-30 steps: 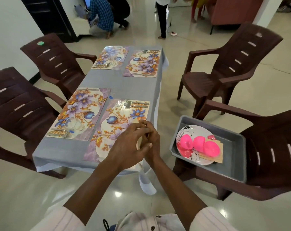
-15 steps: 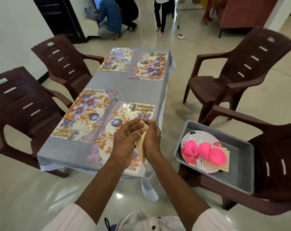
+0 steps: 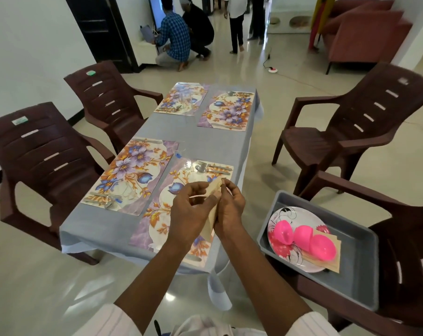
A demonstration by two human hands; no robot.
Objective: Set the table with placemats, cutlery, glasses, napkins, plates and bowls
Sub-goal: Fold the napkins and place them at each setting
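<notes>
A tan paper napkin (image 3: pixel 211 215) is held upright between my left hand (image 3: pixel 190 213) and my right hand (image 3: pixel 230 207), above the near right floral placemat (image 3: pixel 154 224). A fork and spoon (image 3: pixel 209 168) lie at that placemat's far end. Three more floral placemats lie on the grey tablecloth (image 3: pixel 205 144): near left (image 3: pixel 130 173), far left (image 3: pixel 181 98), far right (image 3: pixel 227 110), each with cutlery. A clear glass (image 3: pixel 123 190) stands on the near left mat. To my right a grey tray (image 3: pixel 358 275) holds a floral plate (image 3: pixel 282 248), pink bowls (image 3: pixel 302 238) and more napkins (image 3: pixel 334 259).
Brown plastic chairs surround the table: two on the left (image 3: pixel 43 151), one far right (image 3: pixel 365 122), and one near right (image 3: pixel 411 238) bearing the tray. Several people crouch and stand in the hallway beyond (image 3: pixel 181 37). A pink sofa (image 3: pixel 363 32) stands at the back right.
Both hands have risen slightly and spread the napkin between them; earlier they were clasped tightly around it. The view has tilted up a little.
</notes>
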